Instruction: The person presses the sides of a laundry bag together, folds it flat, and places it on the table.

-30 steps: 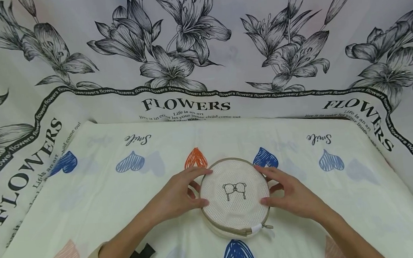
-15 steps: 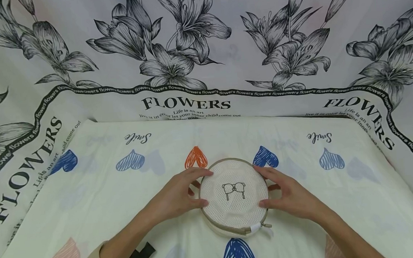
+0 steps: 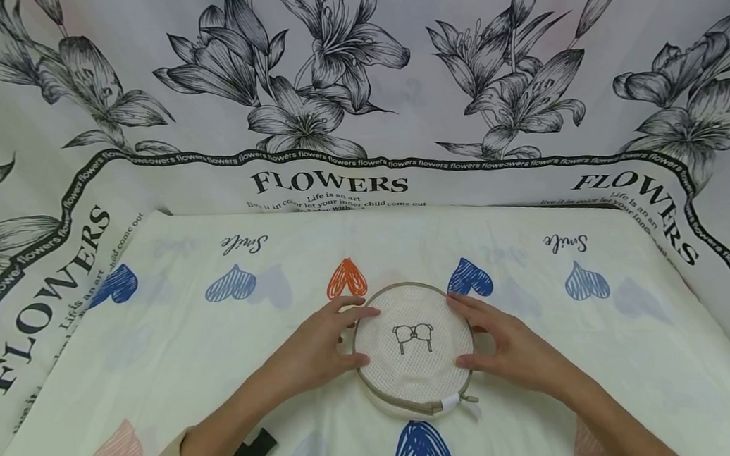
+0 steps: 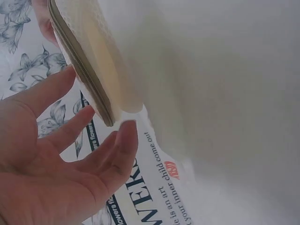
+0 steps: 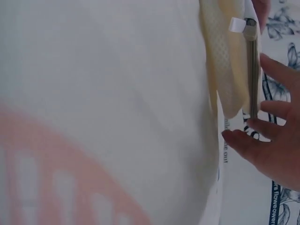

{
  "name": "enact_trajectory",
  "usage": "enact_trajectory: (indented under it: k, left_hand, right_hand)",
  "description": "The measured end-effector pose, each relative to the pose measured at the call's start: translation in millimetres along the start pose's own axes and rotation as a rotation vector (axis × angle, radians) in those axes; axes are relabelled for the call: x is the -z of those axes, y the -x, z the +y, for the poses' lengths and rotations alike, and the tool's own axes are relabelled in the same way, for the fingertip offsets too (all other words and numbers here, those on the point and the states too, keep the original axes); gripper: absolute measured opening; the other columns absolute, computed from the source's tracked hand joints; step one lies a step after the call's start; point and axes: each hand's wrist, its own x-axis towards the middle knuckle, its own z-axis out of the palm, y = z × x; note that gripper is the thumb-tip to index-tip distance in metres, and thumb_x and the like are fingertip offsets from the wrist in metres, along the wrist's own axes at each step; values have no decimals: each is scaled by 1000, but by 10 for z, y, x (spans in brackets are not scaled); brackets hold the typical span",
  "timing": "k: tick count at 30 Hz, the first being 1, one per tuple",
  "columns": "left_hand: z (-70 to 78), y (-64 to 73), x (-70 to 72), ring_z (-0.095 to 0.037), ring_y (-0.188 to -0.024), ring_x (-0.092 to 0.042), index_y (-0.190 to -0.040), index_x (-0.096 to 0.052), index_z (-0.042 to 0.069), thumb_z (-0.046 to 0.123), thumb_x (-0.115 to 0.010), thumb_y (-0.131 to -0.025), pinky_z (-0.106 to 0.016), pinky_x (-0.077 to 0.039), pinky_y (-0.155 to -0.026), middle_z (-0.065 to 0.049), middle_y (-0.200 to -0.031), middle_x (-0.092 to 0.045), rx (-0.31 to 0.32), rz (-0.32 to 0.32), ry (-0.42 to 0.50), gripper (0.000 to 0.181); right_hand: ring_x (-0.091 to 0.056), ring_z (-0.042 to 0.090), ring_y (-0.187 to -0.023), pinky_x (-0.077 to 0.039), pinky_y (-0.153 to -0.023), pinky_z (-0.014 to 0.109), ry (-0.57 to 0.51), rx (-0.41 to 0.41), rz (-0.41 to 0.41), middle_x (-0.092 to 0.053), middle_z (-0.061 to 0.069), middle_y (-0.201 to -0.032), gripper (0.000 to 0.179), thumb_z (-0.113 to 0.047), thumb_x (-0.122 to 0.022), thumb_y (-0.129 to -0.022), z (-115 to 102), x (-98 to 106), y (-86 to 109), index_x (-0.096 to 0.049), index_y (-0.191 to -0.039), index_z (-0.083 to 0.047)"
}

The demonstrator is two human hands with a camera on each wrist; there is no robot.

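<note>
A round white mesh laundry bag (image 3: 387,368) with a bra drawn on its lid lies on the cloth in the head view. A beige zip runs around its rim, its pull at the front right. My left hand (image 3: 322,344) holds the bag's left side, thumb and one finger over the lid's edge. From the opposite side my right hand (image 3: 513,341) grips the rim, thumb nearer me. In the left wrist view the fingers (image 4: 70,131) curve about the bag's side. The zip pull and a white tab show beside the fingers (image 5: 272,110) in the right wrist view.
Under the bag spreads a white cloth (image 3: 176,340) printed with hearts and "Smile". Behind it hangs a curtain (image 3: 421,125) with black lilies and lettering. A black strap (image 3: 253,451) shows by the left forearm.
The fingers of my left hand have spread and shifted slightly on the lid's edge. The bag has moved very slightly left; my right hand keeps nearly the same place.
</note>
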Motion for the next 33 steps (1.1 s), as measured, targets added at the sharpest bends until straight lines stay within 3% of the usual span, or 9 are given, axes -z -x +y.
enact_trajectory:
  k: [4, 9, 12, 18, 33]
  left_hand:
    - [46, 38, -23, -27, -130, -49, -139, -58, 24, 26, -86, -79, -46, -48, -98, -6, -149, -44, -8, 30, -123, 66]
    - [122, 84, -41, -26, -139, -40, -140, -57, 26, 34, -86, -78, -49, -48, -100, -4, -154, -40, 11, 27, -205, 69]
    - [161, 97, -47, -26, -141, -38, -141, -56, 25, 38, -86, -77, -47, -46, -104, -4, -155, -39, -23, 0, -232, 72]
    - [207, 91, -87, -26, -145, -32, -144, -52, 21, 41, -84, -78, -46, -39, -111, -4, -156, -38, -114, -20, -260, 76]
    - [272, 82, -194, -27, -150, -21, -150, -44, 15, 43, -82, -80, -49, -38, -111, -7, -161, -30, -131, -56, -291, 84]
  right_hand:
    - [-31, 28, -146, -36, -110, 53, 80, 65, 1, -26, 0, -163, 82, -46, -77, -84, -39, -10, 5, -41, -153, -20]
    - [-22, 27, -149, -35, -111, 50, 143, 89, -10, -19, -2, -165, 87, -62, -68, -82, -87, -55, 16, -40, -153, -21]
    - [-16, 27, -151, -32, -113, 50, 205, 109, -12, -17, -3, -165, 93, -67, -66, -80, -126, -83, 27, -36, -155, -22]
    - [-17, 29, -151, -30, -113, 52, 292, 181, -23, -18, -2, -165, 94, -66, -67, -80, -198, -142, 16, -35, -155, -21]
    - [-20, 29, -150, -36, -111, 44, 456, 226, -12, -19, 7, -164, 95, -66, -66, -82, -245, -231, 24, -38, -153, -11]
